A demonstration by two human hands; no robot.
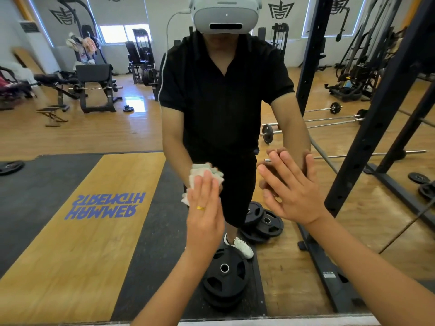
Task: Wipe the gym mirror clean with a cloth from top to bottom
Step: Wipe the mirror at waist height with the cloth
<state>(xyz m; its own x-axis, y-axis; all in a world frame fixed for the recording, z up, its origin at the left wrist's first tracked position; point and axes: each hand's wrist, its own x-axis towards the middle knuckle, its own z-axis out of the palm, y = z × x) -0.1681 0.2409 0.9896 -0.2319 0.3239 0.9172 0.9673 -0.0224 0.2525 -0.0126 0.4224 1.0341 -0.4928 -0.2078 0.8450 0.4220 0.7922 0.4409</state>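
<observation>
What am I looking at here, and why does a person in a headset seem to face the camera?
There is no machine. One camera sits on a person's head, looking forward and down. That person stands close to a gym mirror, so the figure with the white headset is their own reflection, as are the weight plates on the floor. The two arms coming in from below are real. The left hand presses a pale cloth against the glass with straight fingers. The right hand lies flat on the glass, holding nothing.
</observation>
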